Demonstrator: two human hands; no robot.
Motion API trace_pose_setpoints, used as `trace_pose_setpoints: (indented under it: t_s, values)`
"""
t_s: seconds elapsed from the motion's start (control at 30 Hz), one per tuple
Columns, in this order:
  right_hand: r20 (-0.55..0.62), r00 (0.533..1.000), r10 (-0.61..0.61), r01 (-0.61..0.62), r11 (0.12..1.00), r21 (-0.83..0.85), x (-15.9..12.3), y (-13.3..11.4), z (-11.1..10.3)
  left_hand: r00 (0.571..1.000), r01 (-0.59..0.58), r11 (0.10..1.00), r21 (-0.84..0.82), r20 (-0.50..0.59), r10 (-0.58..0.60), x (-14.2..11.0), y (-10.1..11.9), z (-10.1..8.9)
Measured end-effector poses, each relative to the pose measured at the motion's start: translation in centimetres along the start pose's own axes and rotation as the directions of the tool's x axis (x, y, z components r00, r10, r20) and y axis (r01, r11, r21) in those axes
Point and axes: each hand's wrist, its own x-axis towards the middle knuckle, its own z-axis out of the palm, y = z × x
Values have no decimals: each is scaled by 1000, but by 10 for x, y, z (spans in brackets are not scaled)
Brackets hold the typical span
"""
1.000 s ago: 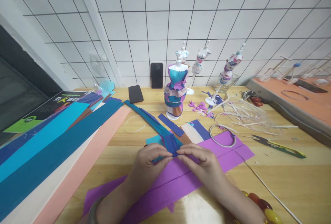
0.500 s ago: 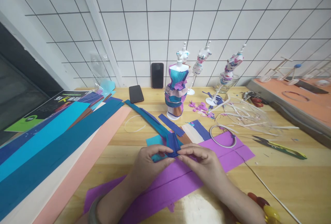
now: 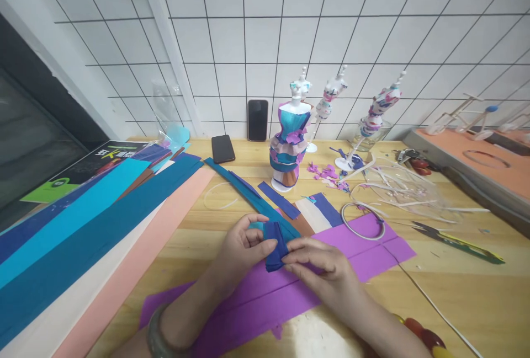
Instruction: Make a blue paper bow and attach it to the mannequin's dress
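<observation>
Folded blue paper (image 3: 274, 247) sits pinched between the thumbs and fingers of the left hand (image 3: 247, 243) and right hand (image 3: 317, 267). Beneath both hands, purple paper (image 3: 256, 308) lies on the tabletop (image 3: 447, 286); beyond them stands a paper-dressed mannequin (image 3: 295, 121).

Blue paper (image 3: 274, 245) shifted; left hand's (image 3: 244, 242) grip wider

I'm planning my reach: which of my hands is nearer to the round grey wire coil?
Your right hand. The coil lies ahead and to its right; your left hand is farther off, on the opposite side of the folded dark-blue paper.
</observation>
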Motion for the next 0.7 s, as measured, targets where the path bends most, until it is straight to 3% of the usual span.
trace_pose_setpoints:
  t_s: [0.13, 0.7]
  values:
    - [58, 998, 7, -6, 1000, -12, -1, 0, 1, 1000, -3, 1000, 11, -6, 3, 0, -3, -1]
    - [96, 994, -47, 55, 995, -79, -4, 6, 2, 1000, -11, 999, 30, 25, 10, 0, -5, -3]
